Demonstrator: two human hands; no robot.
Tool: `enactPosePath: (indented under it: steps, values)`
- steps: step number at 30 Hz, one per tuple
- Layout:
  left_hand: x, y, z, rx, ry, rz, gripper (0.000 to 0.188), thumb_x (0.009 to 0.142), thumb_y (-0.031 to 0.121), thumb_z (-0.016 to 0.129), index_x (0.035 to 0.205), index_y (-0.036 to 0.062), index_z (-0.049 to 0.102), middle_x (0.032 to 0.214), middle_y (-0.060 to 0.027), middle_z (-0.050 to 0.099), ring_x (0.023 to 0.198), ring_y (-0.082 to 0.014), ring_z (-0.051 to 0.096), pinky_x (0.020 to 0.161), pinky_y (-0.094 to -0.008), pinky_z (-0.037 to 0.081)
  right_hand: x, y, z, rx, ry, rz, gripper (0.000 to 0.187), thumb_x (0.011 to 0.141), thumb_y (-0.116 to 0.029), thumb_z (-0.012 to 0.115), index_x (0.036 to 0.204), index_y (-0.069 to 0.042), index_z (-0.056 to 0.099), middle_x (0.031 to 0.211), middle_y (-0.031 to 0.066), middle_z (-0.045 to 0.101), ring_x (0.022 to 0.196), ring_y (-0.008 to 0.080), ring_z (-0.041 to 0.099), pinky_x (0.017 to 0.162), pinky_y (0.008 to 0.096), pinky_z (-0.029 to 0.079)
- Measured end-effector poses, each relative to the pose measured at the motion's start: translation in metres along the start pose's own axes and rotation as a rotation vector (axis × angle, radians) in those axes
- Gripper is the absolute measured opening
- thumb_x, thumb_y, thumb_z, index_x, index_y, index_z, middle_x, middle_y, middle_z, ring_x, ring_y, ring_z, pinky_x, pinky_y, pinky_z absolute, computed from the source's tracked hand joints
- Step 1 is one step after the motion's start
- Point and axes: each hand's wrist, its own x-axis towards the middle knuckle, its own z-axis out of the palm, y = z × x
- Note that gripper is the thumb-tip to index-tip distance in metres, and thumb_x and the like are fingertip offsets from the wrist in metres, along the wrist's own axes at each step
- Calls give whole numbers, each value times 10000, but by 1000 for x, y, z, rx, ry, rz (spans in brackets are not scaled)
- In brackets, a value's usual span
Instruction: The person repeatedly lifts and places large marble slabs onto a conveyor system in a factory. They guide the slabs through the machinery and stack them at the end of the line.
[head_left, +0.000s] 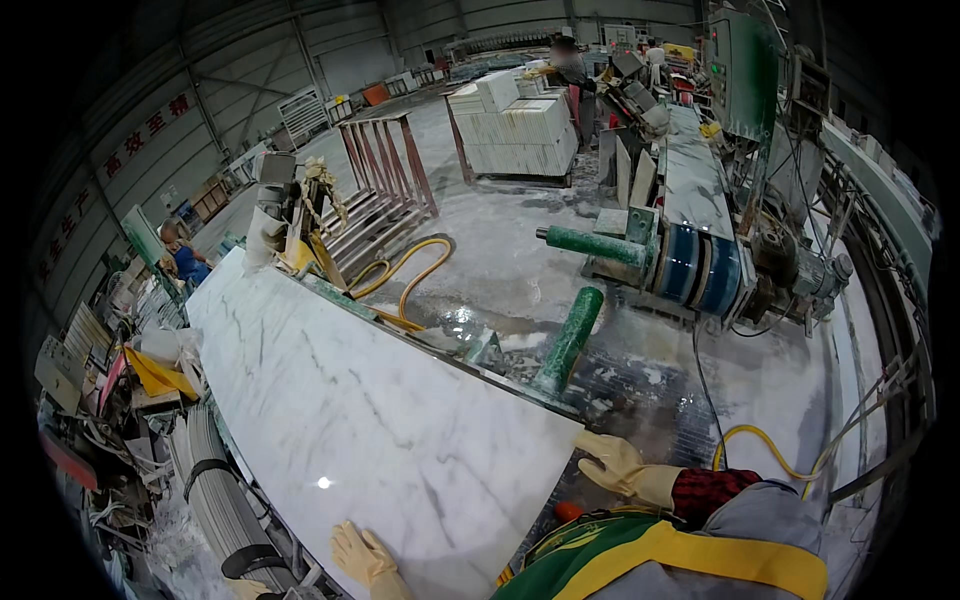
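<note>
A large white marble slab [340, 400] with grey veins lies flat in front of me, stretching away to the upper left. My left hand [365, 555], in a pale yellow rubber glove, rests flat on the slab's near edge with fingers spread. My right hand [615, 462], gloved the same way, presses against the slab's near right corner. Neither hand holds anything. A green and yellow apron covers my front at the bottom of the view.
Green rollers [568, 340] [598, 245] stand beyond the slab, beside a blue-wheeled machine [700, 270]. Yellow hoses [410, 275] [770, 455] lie on the wet floor. Stacked white slabs [515, 135] and a metal rack [385, 165] stand further back. One person [183, 257] is at the left, another [570, 65] far back.
</note>
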Motion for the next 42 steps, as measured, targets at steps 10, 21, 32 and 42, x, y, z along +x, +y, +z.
enactPosePath:
  steps: [10,21,32,42]
  values:
    - [-1,6,-1,-18,25,24,504,1024,303,642,1483,102,592,1585,-207,541,1445,-440,496,1212,-564,350,-16,26,54,748,-649,606,728,1002,-655,614,1325,-12,728,1230,156,768,1173,250,718,1030,363,545]
    - [-8,8,-6,-39,70,47,494,1012,271,659,1456,61,608,1541,-244,568,1419,-465,509,1202,-577,350,7,-12,75,843,-646,747,809,947,-691,697,1128,94,778,1124,209,783,1033,260,722,956,364,547]
    - [-13,1,-6,9,0,16,506,1059,314,612,1522,115,572,1575,-194,554,1458,-426,486,1222,-558,330,3,15,99,668,-705,709,784,952,-697,675,1118,59,799,1108,176,797,1023,246,727,949,363,552]
    - [-18,5,-14,-13,28,25,484,1064,314,602,1494,95,587,1554,-211,564,1434,-445,499,1214,-554,344,0,8,95,762,-696,758,705,977,-625,704,1166,50,782,1141,159,795,1021,241,743,943,369,570]
